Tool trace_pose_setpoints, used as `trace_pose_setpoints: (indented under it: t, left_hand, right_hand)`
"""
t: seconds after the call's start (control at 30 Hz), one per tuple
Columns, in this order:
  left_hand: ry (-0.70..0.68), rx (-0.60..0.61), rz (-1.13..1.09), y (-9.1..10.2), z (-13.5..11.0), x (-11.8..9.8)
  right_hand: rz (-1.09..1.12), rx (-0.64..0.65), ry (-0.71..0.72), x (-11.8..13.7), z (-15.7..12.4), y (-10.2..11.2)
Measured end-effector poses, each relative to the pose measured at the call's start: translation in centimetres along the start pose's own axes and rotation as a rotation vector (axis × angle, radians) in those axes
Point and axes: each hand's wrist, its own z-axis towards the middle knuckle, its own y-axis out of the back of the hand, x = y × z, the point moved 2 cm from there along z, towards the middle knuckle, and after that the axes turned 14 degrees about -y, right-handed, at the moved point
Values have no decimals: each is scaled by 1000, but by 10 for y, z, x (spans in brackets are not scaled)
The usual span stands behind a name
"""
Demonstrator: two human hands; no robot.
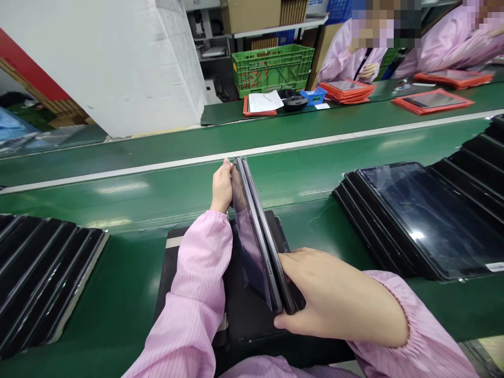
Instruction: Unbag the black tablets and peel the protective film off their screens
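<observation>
Two thin tablets (252, 236) stand on edge, side by side, tilted between my hands. Their metal rims with small speaker holes face up, and the left one's dark glossy screen faces left. My left hand (222, 186) grips them at the far end, its fingers partly hidden behind. At the near end my right hand (315, 294) is closed around the right tablet's side, with the thumb at the lower corner. Below them lie dark flat slabs (252, 315) and a black piece with a pale stripe (173, 252).
Leaning rows of dark tablets (425, 210) stand at right, and another row (43, 273) at left. Beyond the pale rail are red-cased tablets (433, 100), a blue box (314, 96), papers (264, 101) and a green crate (271, 68). Two people in pink sleeves work across the line.
</observation>
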Motion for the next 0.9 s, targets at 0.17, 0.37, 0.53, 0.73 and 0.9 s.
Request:
trace_pose_setpoints:
  t: [0.17, 0.37, 0.53, 0.73, 0.9]
  left_hand:
    - [-33, 8, 12, 0, 0, -7]
    - [-37, 45, 25, 1, 1, -14]
    - [-57, 87, 1, 1, 2, -24]
    - [-70, 107, -52, -3, 0, -38]
    - [-86, 122, -80, -6, -3, -48]
  right_hand:
    - [13, 31, 26, 0, -2, -1]
    - [26, 47, 88, -2, -3, -2]
    - [75, 60, 135, -3, -1, -2]
    - [98, 80, 140, -5, -2, -4]
    - [98, 71, 146, -4, -4, -2]
